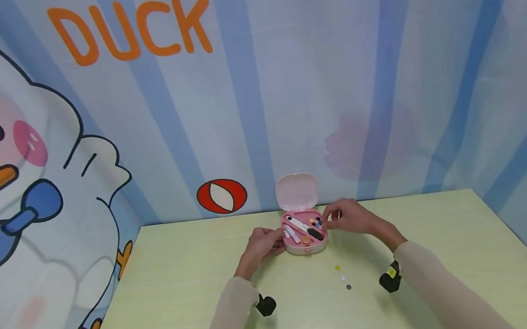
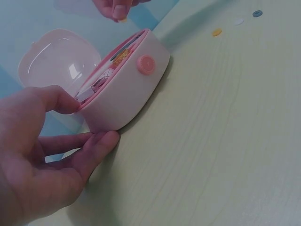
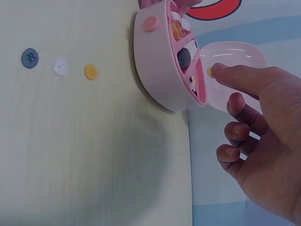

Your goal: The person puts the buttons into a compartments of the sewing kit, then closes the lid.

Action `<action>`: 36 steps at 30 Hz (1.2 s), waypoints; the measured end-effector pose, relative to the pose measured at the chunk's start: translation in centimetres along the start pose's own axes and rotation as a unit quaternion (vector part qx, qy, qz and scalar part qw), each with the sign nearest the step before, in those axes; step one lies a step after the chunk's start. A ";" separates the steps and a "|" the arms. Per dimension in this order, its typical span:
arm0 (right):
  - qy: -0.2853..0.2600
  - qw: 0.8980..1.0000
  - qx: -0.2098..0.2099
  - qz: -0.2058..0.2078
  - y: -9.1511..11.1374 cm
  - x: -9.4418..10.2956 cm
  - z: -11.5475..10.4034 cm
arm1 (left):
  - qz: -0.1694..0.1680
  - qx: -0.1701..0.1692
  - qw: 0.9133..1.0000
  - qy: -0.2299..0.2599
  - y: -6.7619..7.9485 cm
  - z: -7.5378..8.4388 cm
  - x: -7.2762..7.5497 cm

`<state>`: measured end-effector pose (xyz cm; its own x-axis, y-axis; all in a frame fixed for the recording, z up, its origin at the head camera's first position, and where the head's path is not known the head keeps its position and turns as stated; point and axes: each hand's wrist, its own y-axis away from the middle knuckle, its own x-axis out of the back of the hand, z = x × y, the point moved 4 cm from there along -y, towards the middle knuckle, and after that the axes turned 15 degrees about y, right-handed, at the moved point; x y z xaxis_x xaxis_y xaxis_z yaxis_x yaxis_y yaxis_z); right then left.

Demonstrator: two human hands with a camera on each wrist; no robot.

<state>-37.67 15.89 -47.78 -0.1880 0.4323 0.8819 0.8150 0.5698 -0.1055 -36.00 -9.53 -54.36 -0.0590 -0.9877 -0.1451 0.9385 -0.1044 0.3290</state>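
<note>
A small pink-and-white sewing box stands on the table, its translucent lid raised at the back. My left hand grips the box's left side, one fingertip at the pink rim and others low against the wall, as the left wrist view shows. Over the right end of the box, my right hand pinches a small yellow button at its fingertips. Inside the box lie a long white tool with a black end, a small orange item and several buttons in the right compartment.
On the table in front of the box, a yellow button, a white button and a dark grey button lie in a row. A printed curtain hangs right behind the table's back edge.
</note>
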 end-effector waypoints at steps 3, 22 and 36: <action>0.003 1.000 -0.006 -0.003 -0.7 -0.1 0.3 | 0.003 -0.001 1.000 0.000 0.0 0.0 0.0; -0.012 0.997 -0.073 -0.015 -3.2 -1.6 0.6 | 0.012 0.002 1.000 -0.001 0.1 0.0 0.1; -0.007 0.996 -0.090 -0.023 -4.2 -2.4 0.4 | 0.018 0.003 1.000 -0.006 -0.2 -0.2 0.1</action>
<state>-40.84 12.77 -49.64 -0.2348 0.4186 0.8773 0.8899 0.4557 0.0207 -36.16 -9.61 -54.62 -0.0289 -0.9922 -0.1215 0.9380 -0.0689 0.3398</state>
